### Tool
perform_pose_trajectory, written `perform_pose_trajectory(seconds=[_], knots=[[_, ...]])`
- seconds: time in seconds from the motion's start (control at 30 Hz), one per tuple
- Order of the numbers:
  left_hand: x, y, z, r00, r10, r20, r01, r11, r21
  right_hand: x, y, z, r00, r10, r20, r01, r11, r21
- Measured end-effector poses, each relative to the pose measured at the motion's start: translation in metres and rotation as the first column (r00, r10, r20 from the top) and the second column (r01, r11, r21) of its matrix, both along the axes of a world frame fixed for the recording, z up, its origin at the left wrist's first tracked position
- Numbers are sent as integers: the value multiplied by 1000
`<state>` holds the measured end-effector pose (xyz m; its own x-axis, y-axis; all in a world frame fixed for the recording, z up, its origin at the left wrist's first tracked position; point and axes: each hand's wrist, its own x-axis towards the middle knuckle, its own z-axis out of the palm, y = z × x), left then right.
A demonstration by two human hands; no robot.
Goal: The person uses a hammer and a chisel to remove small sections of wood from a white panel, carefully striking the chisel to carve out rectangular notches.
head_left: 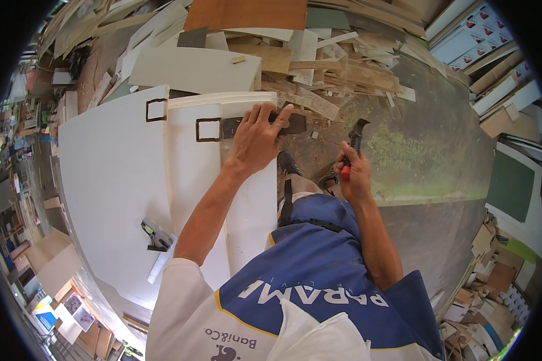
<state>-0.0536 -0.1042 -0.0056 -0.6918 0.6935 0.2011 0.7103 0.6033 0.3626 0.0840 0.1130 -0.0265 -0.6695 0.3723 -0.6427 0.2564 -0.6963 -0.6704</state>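
Observation:
My left hand (256,141) lies over a dark, flat strip (294,124) near the far right end of a white panel (199,180). Its fingers curl over the strip, and the thumb side points to the right. Two small squares outlined in dark brown stand out on white surfaces, one square (208,141) right at the strip's left end. A claw hammer (356,137) with a dark head and a red-and-black handle is in my right hand (358,171). The hammer is held head up, to the right of the panel and apart from it.
A larger white board (114,174) spreads to the left, with a grey-and-black hand tool (156,234) and a pale straight strip (161,265) on it. Wood offcuts (343,75) pile up beyond the work. More scraps (488,301) lie at the lower right.

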Motion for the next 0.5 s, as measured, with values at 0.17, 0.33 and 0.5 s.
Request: perform_pose_trajectory(seconds=[0.17,0.33,0.5], knots=[[-1,0,2,1000,-9,-2,9,1000,-19,3,-23,33,976,209,67,-210,978,3],[0,-2,2,999,2,34,-2,1000,-3,3,-32,60,948,315,-56,-318,945,-74],[-1,1,4,1000,-21,8,21,1000,-13,-9,-58,64,998,65,11,-65,998,15]])
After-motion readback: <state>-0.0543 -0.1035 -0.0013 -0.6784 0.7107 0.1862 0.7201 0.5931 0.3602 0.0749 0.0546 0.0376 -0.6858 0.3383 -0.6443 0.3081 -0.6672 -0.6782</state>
